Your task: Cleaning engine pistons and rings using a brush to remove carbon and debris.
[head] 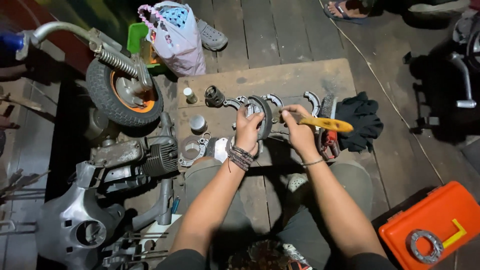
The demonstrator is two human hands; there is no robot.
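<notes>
The left hand (248, 131) holds one curved brake shoe (263, 116) up over the wooden board (280, 80), its fingers wrapped tight around it. The right hand (299, 131) has its fingers closed on one yellow-handled brush (320, 123); the bristles hide behind the shoe. Three more curved shoes (313, 101) lie on the board. One orange toolbox (435, 225) is cut off at the edge.

Toolbox (435, 225) right of board (280, 80)
</notes>
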